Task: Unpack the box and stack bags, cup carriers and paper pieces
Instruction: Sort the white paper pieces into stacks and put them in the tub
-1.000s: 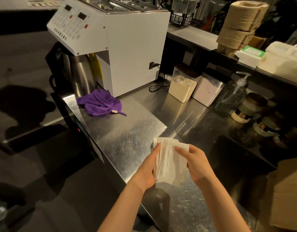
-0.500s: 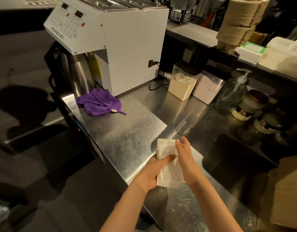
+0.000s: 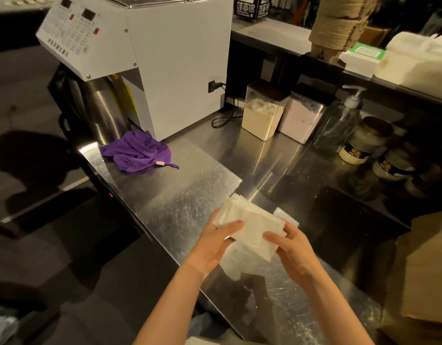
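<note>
- both hands are on a stack of white paper pieces point(image 3: 252, 224), held just over the steel counter point(image 3: 180, 200) near its front edge
- left hand point(image 3: 213, 245) grips the left end, thumb on top, fingers tucked under
- right hand point(image 3: 296, 253) has the right end, thumb pressed on top and fingers curled round the edge
- stack sits tilted, far corner pointing away from the person
- purple cloth point(image 3: 137, 151) is bunched up by the white machine point(image 3: 170, 61), well away from the paper
- brown cup carriers point(image 3: 339, 26) are piled on the back shelf
- cardboard box point(image 3: 426, 270) is off to the right
</note>
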Available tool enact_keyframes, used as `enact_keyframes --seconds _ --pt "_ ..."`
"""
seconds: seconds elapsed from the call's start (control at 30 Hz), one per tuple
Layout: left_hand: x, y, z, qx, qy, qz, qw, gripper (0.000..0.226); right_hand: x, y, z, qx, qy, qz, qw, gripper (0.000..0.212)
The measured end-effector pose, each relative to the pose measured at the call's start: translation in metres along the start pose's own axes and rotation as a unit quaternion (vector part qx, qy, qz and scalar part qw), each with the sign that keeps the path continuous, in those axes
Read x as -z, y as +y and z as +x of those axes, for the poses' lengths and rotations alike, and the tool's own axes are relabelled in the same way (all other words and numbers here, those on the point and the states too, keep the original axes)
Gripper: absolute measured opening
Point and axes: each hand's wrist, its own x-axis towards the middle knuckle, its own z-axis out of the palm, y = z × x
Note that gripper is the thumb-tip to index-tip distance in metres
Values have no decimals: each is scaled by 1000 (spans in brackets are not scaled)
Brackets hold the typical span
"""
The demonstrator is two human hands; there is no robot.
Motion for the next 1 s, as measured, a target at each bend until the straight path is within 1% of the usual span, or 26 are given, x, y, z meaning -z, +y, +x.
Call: enact_keyframes --seconds 0.07,0.17,0.23,0.3,0.37,0.4,0.5,0.53,0.6,0.67,0.7,0.73,0.77,0.87,0.97,1.0 --pt "6 9 0 1 -26 113 993 56 5 0 1 13 0 -2 1000 30" --pt "7 17 4 -14 -48 260 964 51 10 6 2 41 -3 -21 999 35" --pt "7 16 7 -33 -57 325 943 49 12 12 3 66 3 -65 996 38" --pt "9 7 11 -49 -56 368 927 46 12 19 6 85 3 -113 990 41" --pt "11 -9 13 -56 -51 402 912 51 11 29 10 84 6 -148 985 42" --pt "12 -16 13 -56 -47 416 907 56 10 34 11 77 7 -158 984 46" --pt "8 -30 10 -67 -37 451 889 72 10 45 13 67 2 -169 983 76" --pt "5 -33 10 -69 -35 453 888 77 10 46 15 64 2 -174 983 79" --pt "2 -34 12 -74 -23 446 891 77 12 49 19 63 8 -195 979 72" --pt "3 -33 15 -75 -1 439 895 61 14 47 23 77 26 -216 973 56" --pt "3 -30 17 -74 5 437 896 51 15 46 24 83 35 -226 970 52" --pt "3 -28 18 -75 7 440 895 46 15 45 25 84 37 -233 968 50" --pt "2 -27 18 -78 3 444 893 45 15 44 25 81 32 -236 968 50" --pt "0 -26 18 -87 -9 458 885 55 14 44 24 76 25 -251 965 56" --pt "4 -28 20 -81 4 452 888 45 15 44 25 73 50 -241 967 49" --pt "5 -28 21 -82 3 448 890 45 16 43 25 69 47 -239 967 50"
